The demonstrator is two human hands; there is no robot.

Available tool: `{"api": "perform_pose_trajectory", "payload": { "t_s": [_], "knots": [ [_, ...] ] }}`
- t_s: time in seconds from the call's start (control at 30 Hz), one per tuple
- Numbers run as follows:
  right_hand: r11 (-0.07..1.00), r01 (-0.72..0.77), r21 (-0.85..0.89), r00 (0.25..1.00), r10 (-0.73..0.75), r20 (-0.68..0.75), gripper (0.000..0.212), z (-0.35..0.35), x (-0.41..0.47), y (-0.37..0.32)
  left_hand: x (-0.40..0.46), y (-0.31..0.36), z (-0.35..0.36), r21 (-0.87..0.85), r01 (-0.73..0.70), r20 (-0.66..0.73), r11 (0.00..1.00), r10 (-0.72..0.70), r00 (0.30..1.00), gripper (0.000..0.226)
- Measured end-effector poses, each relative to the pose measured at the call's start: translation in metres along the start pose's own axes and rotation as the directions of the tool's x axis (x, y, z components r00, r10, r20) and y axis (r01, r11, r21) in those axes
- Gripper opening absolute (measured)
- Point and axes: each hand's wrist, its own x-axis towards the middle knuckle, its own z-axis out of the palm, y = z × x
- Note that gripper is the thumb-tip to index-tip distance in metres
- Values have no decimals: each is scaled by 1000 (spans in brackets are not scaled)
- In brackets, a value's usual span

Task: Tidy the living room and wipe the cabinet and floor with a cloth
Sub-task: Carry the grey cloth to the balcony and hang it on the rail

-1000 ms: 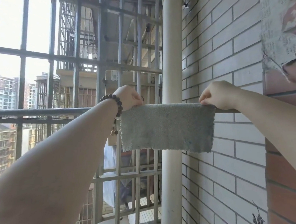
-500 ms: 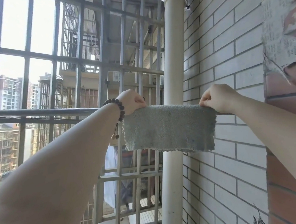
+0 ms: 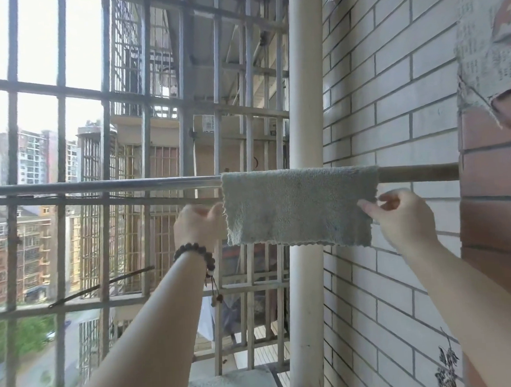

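**Cloth draped over the balcony rail, a hand at each side edge**

At the far left, metal window bars (image 3: 61, 145) closed off the balcony, with apartment blocks (image 3: 33, 159) and a street with green trees far below behind them. A horizontal metal rail (image 3: 98, 186) ran from the left edge across to the brick wall on the right.

The left hand (image 3: 197, 223) was raised just below the rail, its back to the camera, with a dark bead bracelet (image 3: 196, 253) round the wrist. Its fingers were curled loosely, and the fingertips met the left edge of the cloth; whether they actually pinched the fabric could not be told.

The grey-green cloth (image 3: 300, 208) hung folded over the rail, its front flap flat and its scalloped lower hem slightly uneven. It sat in front of a pale upright drainpipe (image 3: 302, 100).

The right hand (image 3: 402, 217) was at the cloth's right edge, thumb and forefinger a little apart, the forefinger tip touching the fabric near its lower corner. A firm grip was not visible.

Behind it stood a white brick wall (image 3: 391, 80), and at the far right a red brick pillar (image 3: 493, 193) with a torn paper notice (image 3: 484, 44) stuck near the top.
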Motion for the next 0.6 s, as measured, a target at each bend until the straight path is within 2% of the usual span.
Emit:
{"api": "perform_pose_trajectory", "payload": {
  "t_s": [0.07, 0.13, 0.2, 0.27, 0.37, 0.6],
  "knots": [
    [997, -78, 22, 989, 74, 126, 51, 11, -9, 14, -6, -20, 6, -10, 173, 267, 985, -164, 950, 42],
    [994, -106, 8, 974, 102, 203, 56, 19, -12, 22, -10, -26, 13, -3, 259, 429, 966, -233, 873, 42],
    [994, -109, -9, 974, 108, 200, 46, 23, -11, 27, -10, -27, 19, -52, 282, 423, 958, -234, 875, 35],
    [996, -84, -21, 981, 86, 174, 28, 23, -10, 32, -10, -26, 23, -100, 258, 366, 961, -205, 908, 25],
    [995, -74, -70, 989, 82, 126, 29, 21, -9, 41, -10, -29, 23, -139, 212, 268, 967, -169, 948, 20],
    [990, -67, -121, 985, 85, 147, 25, 21, -14, 49, -16, -43, 25, -15, 130, 182, 991, -126, 975, 26]
  ]
}}
